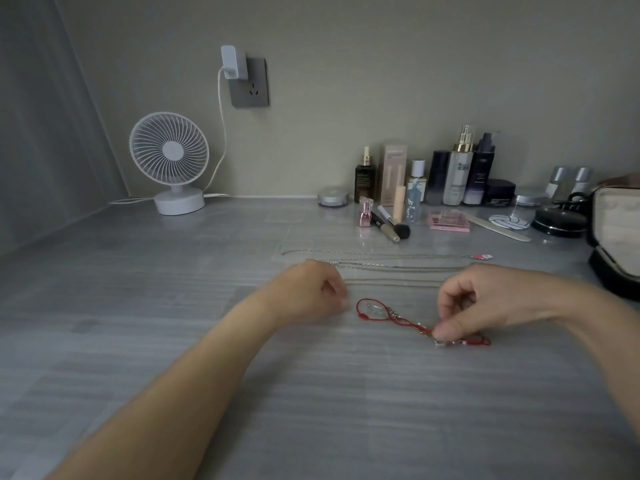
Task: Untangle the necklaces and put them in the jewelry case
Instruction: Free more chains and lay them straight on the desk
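Right fingers [446,328]: on the right hand [479,301], curled downward, tips pinching the red cord necklace [391,317] near its right end, beside a small silver piece.
Left fingers [333,289]: on the left hand [310,292], curled inward just left of the cord's loop. I cannot tell whether they hold anything.
Red cord necklace: flat on the worktop [207,341] between the hands, looped at its left end, with small silvery bits along it.
Silver chains [388,268]: stretched in near-parallel lines just beyond the hands. The farthest ends in a red pendant [482,257].
Jewelry case [618,220]: open at the right edge, pale lining showing, apart from the necklaces.
Behind: white fan [169,157], cosmetic bottles [457,174] along the wall.
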Action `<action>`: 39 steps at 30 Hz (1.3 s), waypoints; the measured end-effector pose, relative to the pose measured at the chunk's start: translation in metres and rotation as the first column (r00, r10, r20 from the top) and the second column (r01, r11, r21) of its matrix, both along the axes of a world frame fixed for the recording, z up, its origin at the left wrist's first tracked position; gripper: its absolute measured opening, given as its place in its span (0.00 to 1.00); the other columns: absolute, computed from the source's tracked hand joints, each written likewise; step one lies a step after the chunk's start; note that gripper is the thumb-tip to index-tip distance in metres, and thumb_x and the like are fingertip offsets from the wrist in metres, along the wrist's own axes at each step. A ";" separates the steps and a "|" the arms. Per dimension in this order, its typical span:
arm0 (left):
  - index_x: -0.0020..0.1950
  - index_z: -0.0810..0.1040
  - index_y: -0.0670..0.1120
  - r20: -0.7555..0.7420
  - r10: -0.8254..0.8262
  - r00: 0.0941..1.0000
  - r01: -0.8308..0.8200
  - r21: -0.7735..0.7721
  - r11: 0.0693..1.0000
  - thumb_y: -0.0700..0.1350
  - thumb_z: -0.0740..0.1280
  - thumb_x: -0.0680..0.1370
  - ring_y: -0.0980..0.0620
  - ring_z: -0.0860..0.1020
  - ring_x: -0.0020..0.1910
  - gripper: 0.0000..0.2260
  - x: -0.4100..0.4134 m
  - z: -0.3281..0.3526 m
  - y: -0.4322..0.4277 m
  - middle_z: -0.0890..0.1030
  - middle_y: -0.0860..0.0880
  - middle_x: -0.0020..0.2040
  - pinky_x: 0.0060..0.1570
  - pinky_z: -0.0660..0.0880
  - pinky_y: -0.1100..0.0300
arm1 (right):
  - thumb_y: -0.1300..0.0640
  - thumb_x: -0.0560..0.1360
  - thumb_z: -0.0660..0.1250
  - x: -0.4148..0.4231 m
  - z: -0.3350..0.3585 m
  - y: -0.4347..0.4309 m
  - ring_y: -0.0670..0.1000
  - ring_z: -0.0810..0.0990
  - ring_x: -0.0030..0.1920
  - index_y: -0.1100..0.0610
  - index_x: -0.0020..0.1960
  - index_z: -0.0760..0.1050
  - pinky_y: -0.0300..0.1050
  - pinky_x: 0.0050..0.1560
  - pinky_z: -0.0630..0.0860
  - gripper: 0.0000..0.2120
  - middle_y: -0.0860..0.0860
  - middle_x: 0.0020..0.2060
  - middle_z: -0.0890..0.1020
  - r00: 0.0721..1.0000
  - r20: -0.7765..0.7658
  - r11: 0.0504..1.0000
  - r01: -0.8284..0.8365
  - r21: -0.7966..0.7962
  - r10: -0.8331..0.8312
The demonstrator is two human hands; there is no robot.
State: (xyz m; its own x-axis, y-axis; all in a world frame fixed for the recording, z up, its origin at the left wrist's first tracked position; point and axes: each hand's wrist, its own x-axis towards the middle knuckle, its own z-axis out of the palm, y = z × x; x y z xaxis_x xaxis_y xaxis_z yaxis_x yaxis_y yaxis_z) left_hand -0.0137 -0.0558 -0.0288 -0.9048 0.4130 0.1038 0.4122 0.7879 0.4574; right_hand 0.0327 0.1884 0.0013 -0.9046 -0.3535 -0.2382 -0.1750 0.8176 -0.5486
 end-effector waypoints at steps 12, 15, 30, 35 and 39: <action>0.47 0.79 0.47 -0.133 -0.048 0.990 0.045 -0.026 0.999 0.47 0.66 0.75 0.53 0.73 0.46 0.05 0.006 -0.009 0.029 0.76 0.53 0.43 0.44 0.63 0.64 | 0.55 0.74 0.66 -0.012 -0.026 -0.033 0.37 0.73 0.34 0.50 0.47 0.79 0.35 0.38 0.69 0.05 0.38 0.34 0.75 0.880 -0.450 0.987 0.160 -0.025 -0.155; 0.48 0.78 0.47 -0.127 -0.021 0.992 0.023 0.019 1.000 0.47 0.64 0.76 0.54 0.70 0.43 0.05 0.006 -0.008 0.026 0.74 0.54 0.42 0.42 0.63 0.64 | 0.54 0.74 0.67 -0.012 -0.030 -0.037 0.42 0.74 0.37 0.51 0.47 0.80 0.36 0.38 0.68 0.05 0.41 0.36 0.77 0.872 -0.460 0.983 0.186 -0.002 -0.166; 0.36 0.78 0.50 0.138 -0.122 0.983 0.088 0.229 0.969 0.45 0.70 0.73 0.60 0.70 0.30 0.06 0.015 0.020 0.008 0.74 0.58 0.29 0.32 0.66 0.72 | 0.49 0.68 0.72 -0.009 -0.027 -0.046 0.44 0.78 0.40 0.51 0.42 0.81 0.37 0.38 0.71 0.06 0.44 0.36 0.80 0.903 -0.405 0.987 0.159 0.010 -0.142; 0.33 0.80 0.47 0.262 -0.122 0.957 0.090 0.133 0.987 0.55 0.68 0.73 0.61 0.66 0.23 0.14 0.020 0.026 0.001 0.68 0.57 0.20 0.27 0.61 0.72 | 0.52 0.72 0.69 -0.006 -0.025 -0.049 0.46 0.77 0.42 0.49 0.42 0.79 0.42 0.45 0.75 0.02 0.41 0.33 0.75 0.906 -0.413 0.985 0.141 0.095 -0.090; 0.37 0.80 0.48 0.164 -0.035 0.986 0.002 0.194 0.981 0.52 0.67 0.75 0.63 0.69 0.24 0.10 0.014 0.012 0.016 0.72 0.59 0.22 0.26 0.64 0.71 | 0.51 0.74 0.65 -0.004 -0.025 -0.052 0.49 0.78 0.46 0.51 0.45 0.77 0.48 0.49 0.76 0.04 0.45 0.41 0.78 0.914 -0.402 0.970 0.145 0.195 -0.055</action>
